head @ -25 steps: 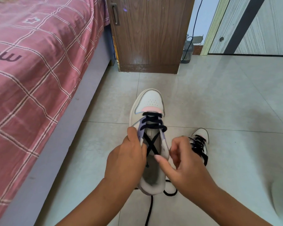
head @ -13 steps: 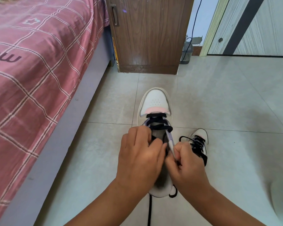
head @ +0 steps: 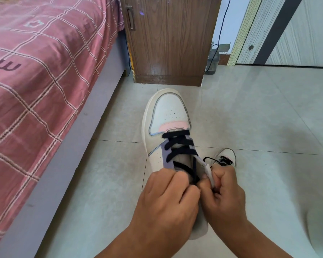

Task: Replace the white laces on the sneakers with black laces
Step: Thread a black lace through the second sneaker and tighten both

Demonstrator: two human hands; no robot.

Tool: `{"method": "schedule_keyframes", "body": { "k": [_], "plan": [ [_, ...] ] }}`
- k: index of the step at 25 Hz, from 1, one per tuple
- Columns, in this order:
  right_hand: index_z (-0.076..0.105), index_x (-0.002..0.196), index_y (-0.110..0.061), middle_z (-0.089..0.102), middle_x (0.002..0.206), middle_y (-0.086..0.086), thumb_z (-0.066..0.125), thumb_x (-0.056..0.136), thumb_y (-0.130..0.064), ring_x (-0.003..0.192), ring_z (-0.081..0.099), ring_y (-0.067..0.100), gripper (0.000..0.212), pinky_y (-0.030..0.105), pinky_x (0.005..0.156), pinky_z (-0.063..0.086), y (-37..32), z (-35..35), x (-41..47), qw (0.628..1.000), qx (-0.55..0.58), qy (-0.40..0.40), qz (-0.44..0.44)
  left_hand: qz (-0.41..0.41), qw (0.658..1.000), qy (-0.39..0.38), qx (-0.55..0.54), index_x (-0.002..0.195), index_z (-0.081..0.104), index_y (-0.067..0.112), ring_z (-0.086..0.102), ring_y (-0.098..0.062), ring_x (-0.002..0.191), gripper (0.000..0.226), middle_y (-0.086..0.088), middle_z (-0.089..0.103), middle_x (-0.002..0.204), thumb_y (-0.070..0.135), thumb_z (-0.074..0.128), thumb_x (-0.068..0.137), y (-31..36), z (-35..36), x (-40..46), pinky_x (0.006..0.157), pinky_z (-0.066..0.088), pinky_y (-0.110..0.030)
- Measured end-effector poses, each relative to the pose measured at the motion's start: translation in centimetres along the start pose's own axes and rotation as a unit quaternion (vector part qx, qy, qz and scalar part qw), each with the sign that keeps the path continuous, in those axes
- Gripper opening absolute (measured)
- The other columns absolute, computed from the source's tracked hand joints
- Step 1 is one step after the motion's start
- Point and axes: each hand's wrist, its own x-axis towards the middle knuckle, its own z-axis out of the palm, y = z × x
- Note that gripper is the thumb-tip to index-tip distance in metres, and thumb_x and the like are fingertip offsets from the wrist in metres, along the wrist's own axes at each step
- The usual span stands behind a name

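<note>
While my left hand (head: pixel 168 202) is curling over the sneaker (head: pixel 169 127) collar, my right hand (head: pixel 225 189) is pinching its eyelet flap. Black lace (head: pixel 179 144) is crossing just beyond both hands; the second sneaker (head: pixel 226 157) is lying beyond my right hand.

Pale tiled floor (head: pixel 250 112) fills the frame; a second sneaker (head: pixel 226 157) stands right of centre, a cabinet (head: pixel 168 53) at top.

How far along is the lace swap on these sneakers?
Done: the second sneaker on the floor behind the hands already carries a black lace; no white lace shows. In hand: the near sneaker has black lace across its lower eyelets, and the left hand and right hand work at its upper eyelets. Left: top eyelets and tying.
</note>
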Motion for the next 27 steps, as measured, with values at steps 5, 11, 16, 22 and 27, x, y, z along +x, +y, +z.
{"method": "schedule_keyframes", "body": {
  "k": [5, 11, 16, 22, 27],
  "plan": [
    [0.025, 0.070, -0.027, 0.042, 0.059, -0.009, 0.048, 0.081, -0.027, 0.046, 0.035, 0.007, 0.026, 0.009, 0.044, 0.027, 0.1, 0.2, 0.3, 0.991, 0.074, -0.047, 0.105, -0.053, 0.997, -0.036, 0.033, 0.060, 0.057, 0.012, 0.042, -0.023, 0.072, 0.030, -0.007, 0.054, 0.070, 0.020, 0.052, 0.089, -0.7, 0.3, -1.3, 0.065, 0.035, -0.032],
    [0.027, 0.076, -0.017, 0.030, 0.064, -0.002, 0.045, 0.092, -0.004, 0.051, 0.026, 0.005, 0.027, 0.021, 0.051, 0.028, 5.4, 4.3, -5.3, 0.916, 0.047, -0.271, 0.293, -0.463, 0.796, -0.297, -0.254, 0.078, 0.061, 0.010, 0.058, -0.013, 0.077, 0.029, -0.002, 0.057, 0.084, 0.026, 0.046, 0.097, -4.3, 3.4, -7.2, 0.066, 0.041, -0.025],
    [0.029, 0.082, -0.016, 0.034, 0.067, 0.000, 0.047, 0.095, -0.010, 0.057, 0.031, 0.009, 0.023, 0.032, 0.055, 0.038, 7.0, 7.1, -10.1, 0.848, 0.044, -0.399, 0.347, -0.602, 0.680, -0.317, -0.274, 0.071, 0.063, 0.004, 0.067, -0.020, 0.073, 0.032, -0.001, 0.068, 0.065, 0.015, 0.045, 0.094, -6.4, 4.8, -13.2, 0.076, 0.051, -0.029],
    [0.034, 0.108, -0.015, 0.052, 0.081, 0.004, 0.061, 0.089, -0.033, 0.068, 0.049, 0.012, 0.038, 0.017, 0.052, 0.044, 7.0, 6.8, -10.8, 0.741, 0.066, -0.487, 0.458, -0.662, 0.570, -0.314, -0.372, 0.073, 0.062, 0.001, 0.058, -0.023, 0.054, 0.030, -0.008, 0.061, 0.062, 0.013, 0.047, 0.096, -7.7, 4.1, -14.6, 0.058, 0.052, -0.025],
    [0.054, 0.067, -0.011, 0.060, 0.068, 0.010, 0.066, 0.087, -0.027, 0.061, 0.050, 0.013, 0.028, 0.014, 0.056, 0.038, 6.7, 6.2, -10.1, 0.745, -0.003, -0.539, 0.392, -0.605, 0.622, -0.301, -0.395, 0.074, 0.064, 0.008, 0.040, -0.011, 0.044, 0.031, 0.002, 0.048, 0.054, 0.021, 0.048, 0.097, -8.2, 3.7, -12.1, 0.046, 0.036, -0.020]
  ]
}}
